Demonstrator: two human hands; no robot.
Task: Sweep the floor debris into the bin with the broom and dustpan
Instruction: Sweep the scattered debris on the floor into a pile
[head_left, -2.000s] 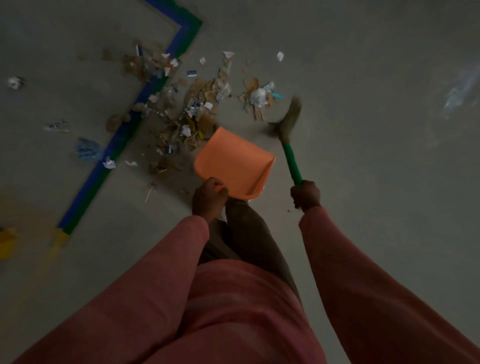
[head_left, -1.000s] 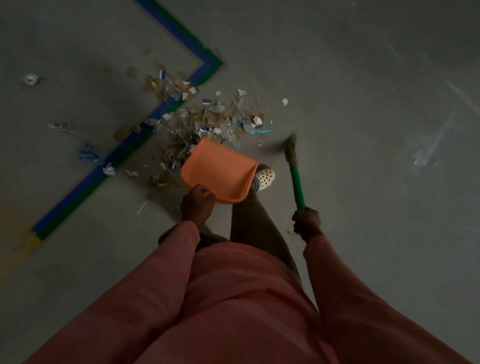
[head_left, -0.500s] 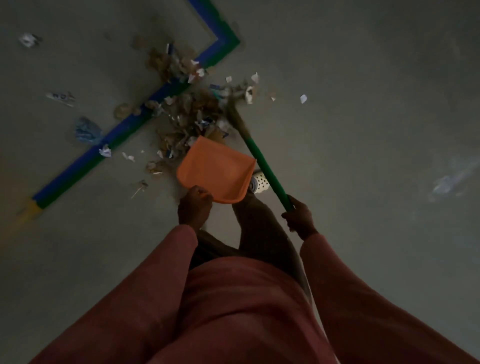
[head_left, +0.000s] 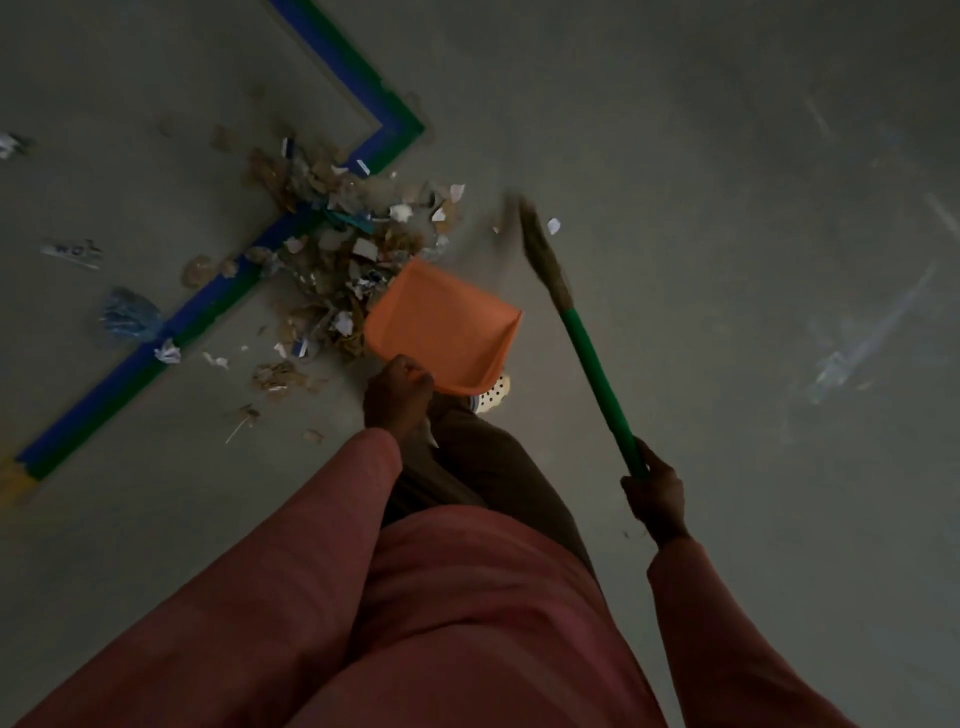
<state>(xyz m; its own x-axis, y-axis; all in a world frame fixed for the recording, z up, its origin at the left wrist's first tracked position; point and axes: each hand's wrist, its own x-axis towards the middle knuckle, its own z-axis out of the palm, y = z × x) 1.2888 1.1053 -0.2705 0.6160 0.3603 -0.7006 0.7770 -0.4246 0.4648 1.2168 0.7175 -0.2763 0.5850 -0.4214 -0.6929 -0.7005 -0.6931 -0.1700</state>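
Left hand (head_left: 397, 397): fingers curled tight on the rear edge of the orange dustpan (head_left: 444, 327); the grip point is hidden under the hand. Right hand (head_left: 655, 501): fist clamped round the near end of the green-handled broom (head_left: 592, 374).

The dustpan is tilted, with its open front edge against the near side of the debris pile (head_left: 337, 249). Cannot tell if that edge touches the floor (head_left: 727, 260). No debris is visible inside the pan.

The broom runs diagonally up from the right hand. Its brown bristles are motion-blurred, right of the pile and apart from it, just beside a white scrap (head_left: 553, 225).

The pile is torn paper, brown bits and a teal strip. It lies across the blue-green tape line (head_left: 208, 296), just below the tape's corner. Loose pieces lie left of the tape: a blue plastic wad (head_left: 127, 314), a crumpled white paper (head_left: 167, 352) on the tape and a printed strip (head_left: 72, 253).

A white perforated shoe (head_left: 493, 395) shows under the dustpan's rear corner. Pink sleeves, dark trousers. Dim light.
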